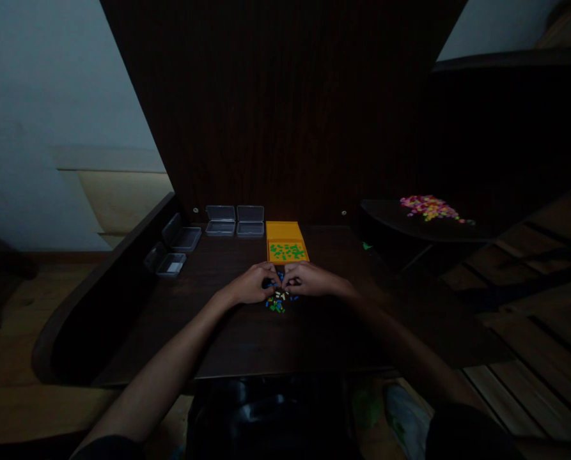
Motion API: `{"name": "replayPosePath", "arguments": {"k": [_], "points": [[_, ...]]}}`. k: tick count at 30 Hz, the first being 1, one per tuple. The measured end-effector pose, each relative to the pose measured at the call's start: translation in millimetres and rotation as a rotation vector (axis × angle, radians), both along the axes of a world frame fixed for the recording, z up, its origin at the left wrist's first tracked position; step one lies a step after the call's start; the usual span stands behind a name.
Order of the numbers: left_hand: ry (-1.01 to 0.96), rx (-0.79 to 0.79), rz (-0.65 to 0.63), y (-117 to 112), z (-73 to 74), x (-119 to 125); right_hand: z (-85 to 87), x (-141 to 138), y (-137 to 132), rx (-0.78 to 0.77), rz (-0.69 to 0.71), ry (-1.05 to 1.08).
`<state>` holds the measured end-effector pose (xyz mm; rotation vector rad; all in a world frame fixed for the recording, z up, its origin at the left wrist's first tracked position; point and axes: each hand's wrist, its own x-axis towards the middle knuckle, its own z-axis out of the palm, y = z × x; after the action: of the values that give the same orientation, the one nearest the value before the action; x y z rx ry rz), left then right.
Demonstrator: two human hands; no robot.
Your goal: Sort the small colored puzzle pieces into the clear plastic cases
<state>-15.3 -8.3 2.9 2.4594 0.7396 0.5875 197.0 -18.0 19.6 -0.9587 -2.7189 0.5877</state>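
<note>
Small mixed pieces (pixel 276 305) in green, blue, yellow and white lie in a loose pile on the dark tabletop, looking like tiny plastic bricks. My left hand (pixel 256 283) is over the pile's left side, thumb and fingers curled into a pinch. Facing it from the right, my right hand (pixel 304 280) is pinched too, its fingertips close to the left hand's. Anything between the fingertips is too small and dark to make out. Just beyond both hands stands an open yellow box (pixel 282 230) with many small green pieces (pixel 288 250) spread inside.
Clear plastic cases stand open at the back, one (pixel 220 221) beside another (pixel 250 221). Two more, one case (pixel 184 238) and a nearer case (pixel 171 264), sit by the left side panel (pixel 107 300). Pink, red and yellow pieces (pixel 430 207) are heaped on a shelf at right.
</note>
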Motion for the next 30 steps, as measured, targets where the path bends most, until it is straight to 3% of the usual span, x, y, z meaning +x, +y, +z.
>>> {"name": "replayPosePath", "arguments": {"k": [6, 10, 16, 30], "points": [[-0.093, -0.017, 0.073, 7.0, 15.8, -20.5, -0.4, -1.7, -5.2, 0.016, -0.030, -0.040], [-0.028, -0.099, -0.022, 4.7, 20.8, -26.2, -0.1, -1.0, -4.8, 0.032, -0.042, -0.073], [0.124, -0.165, -0.252, -6.4, 18.5, -15.7, 1.0, -2.6, -6.3, 0.015, -0.047, -0.092], [0.178, -0.141, -0.292, -10.7, 14.6, -9.7, 5.4, -11.0, -4.1, 0.015, -0.087, -0.191]]}}
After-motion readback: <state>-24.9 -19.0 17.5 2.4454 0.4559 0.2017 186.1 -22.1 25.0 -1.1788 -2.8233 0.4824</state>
